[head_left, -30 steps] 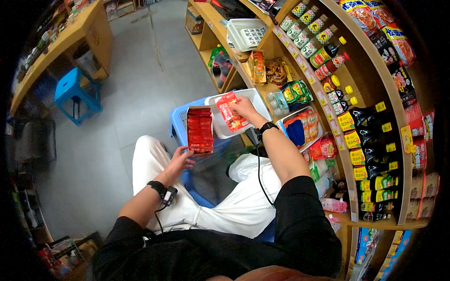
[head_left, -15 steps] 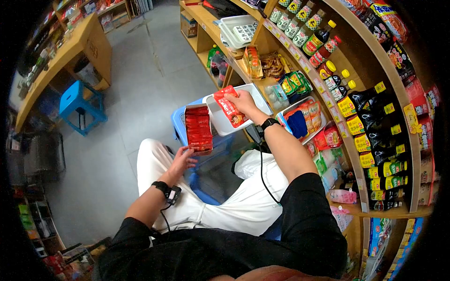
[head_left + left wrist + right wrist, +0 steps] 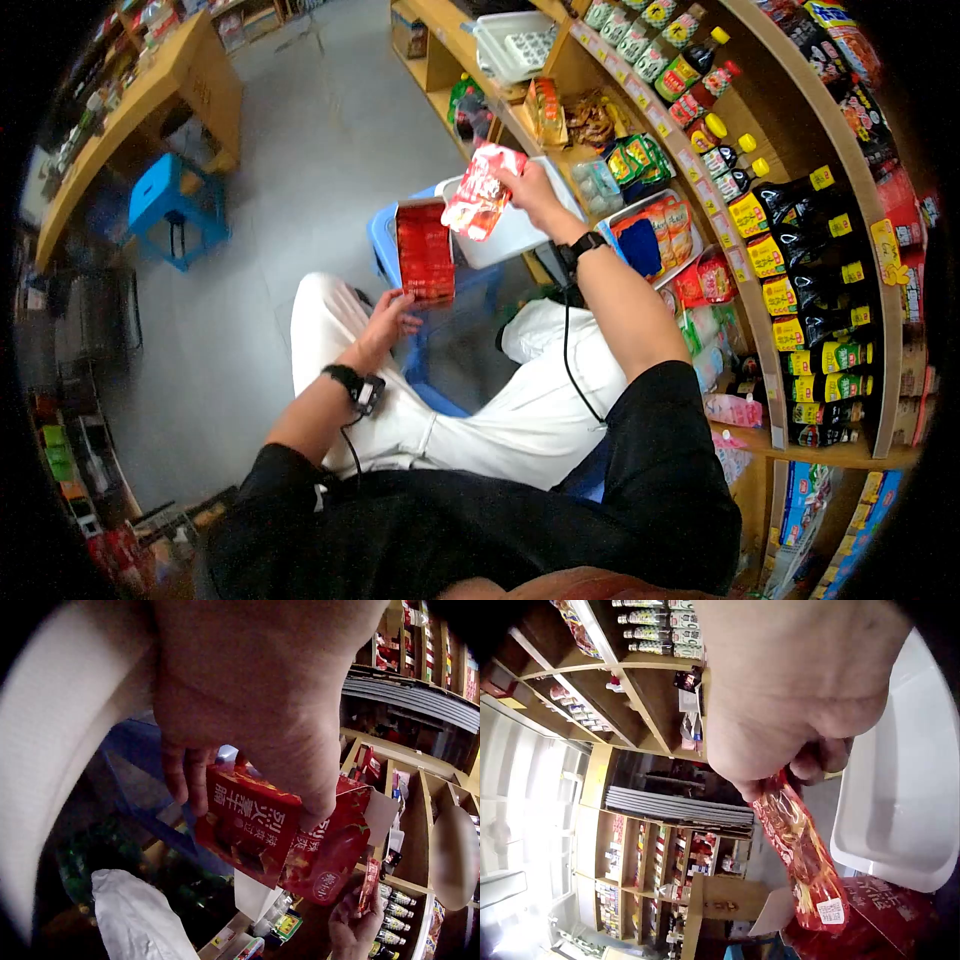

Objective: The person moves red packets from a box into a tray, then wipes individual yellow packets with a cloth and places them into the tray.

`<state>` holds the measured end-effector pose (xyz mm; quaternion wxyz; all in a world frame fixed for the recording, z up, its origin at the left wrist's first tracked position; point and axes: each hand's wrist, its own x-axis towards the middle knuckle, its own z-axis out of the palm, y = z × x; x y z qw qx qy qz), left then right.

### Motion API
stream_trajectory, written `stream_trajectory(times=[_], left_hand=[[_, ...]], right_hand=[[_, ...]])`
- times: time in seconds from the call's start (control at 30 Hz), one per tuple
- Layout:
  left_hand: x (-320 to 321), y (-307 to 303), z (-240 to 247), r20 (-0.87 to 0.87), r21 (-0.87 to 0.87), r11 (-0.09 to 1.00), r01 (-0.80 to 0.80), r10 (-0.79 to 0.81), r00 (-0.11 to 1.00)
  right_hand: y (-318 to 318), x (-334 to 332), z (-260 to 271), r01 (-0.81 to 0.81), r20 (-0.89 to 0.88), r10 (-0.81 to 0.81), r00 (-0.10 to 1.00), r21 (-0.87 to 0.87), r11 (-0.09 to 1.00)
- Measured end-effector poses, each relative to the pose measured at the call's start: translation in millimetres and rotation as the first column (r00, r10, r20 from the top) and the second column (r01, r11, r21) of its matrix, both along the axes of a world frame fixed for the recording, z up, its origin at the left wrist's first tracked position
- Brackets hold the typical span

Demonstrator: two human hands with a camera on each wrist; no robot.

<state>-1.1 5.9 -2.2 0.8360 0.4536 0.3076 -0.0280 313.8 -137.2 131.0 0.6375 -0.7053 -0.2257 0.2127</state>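
My right hand pinches a shiny red packet by its edge, above the left part of a white tray. In the right wrist view the packet hangs from the fingers, its white label low down. An open red box of red packets stands left of the tray on a blue stool. My left hand is at the box's lower edge; in the left wrist view its thumb lies against the printed side of the box, with other fingers at the far end.
Wooden shelves of bottles and packets curve along the right. A container of orange packs sits beside the tray. Another blue stool stands on the grey floor at left, near a wooden counter.
The packet in my right hand has risen and tilted, its face now catching the light. My left hand has stayed at the box's lower edge.
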Motion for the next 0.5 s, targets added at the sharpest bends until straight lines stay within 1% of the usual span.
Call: stream_trajectory(times=[0.03,0.07,0.1,0.13,0.17,0.2,0.23,0.3,0.33,0.37,0.43,0.5], left_hand=[[-1,1,0,-0.005,0.034,0.998,0.044,-0.044,0.999],[-1,1,9,0.009,0.033,0.997,0.065,-0.065,0.998],[-1,2,-1,0.014,0.056,0.996,0.066,-0.067,0.998],[-2,1,7,0.021,0.067,0.995,0.070,-0.072,0.997],[1,1,9,0.026,0.058,0.997,0.055,-0.056,0.998],[0,2,-1,0.015,0.054,0.997,0.052,-0.053,0.998],[-1,2,0,0.001,0.043,0.999,0.031,-0.031,1.000],[1,1,8,-0.027,0.090,0.995,0.035,-0.033,0.999],[0,2,7,-0.012,0.063,0.997,0.043,-0.042,0.999],[-1,1,8,-0.015,0.055,0.998,0.033,-0.032,0.999],[0,-2,23,-0.071,0.087,0.994,0.061,-0.055,0.996],[0,0,20,-0.074,0.084,0.995,0.048,-0.042,0.996]], right_hand=[[-2,1,6,-0.014,-0.002,0.014,1.000,-0.056,0.998],[-6,3,10,-0.029,0.023,0.032,0.999,-0.114,0.993],[-7,4,9,-0.048,0.003,0.048,0.999,-0.089,0.995],[-6,5,6,-0.049,-0.088,0.048,0.995,-0.010,0.999],[-4,12,0,-0.054,-0.100,0.055,0.993,0.016,0.998],[-5,8,8,-0.070,-0.168,0.077,0.983,0.048,0.996],[-7,1,18,-0.077,-0.178,0.088,0.980,0.064,0.995],[-9,-7,28,-0.115,-0.129,0.123,0.984,0.071,0.991],[-9,-8,28,-0.129,-0.097,0.137,0.986,0.084,0.988],[-9,-11,28,-0.138,-0.101,0.146,0.984,0.077,0.987],[-7,-19,37,-0.088,-0.061,0.097,0.993,0.127,0.988],[-6,-18,32,-0.114,-0.056,0.121,0.991,0.123,0.986]])
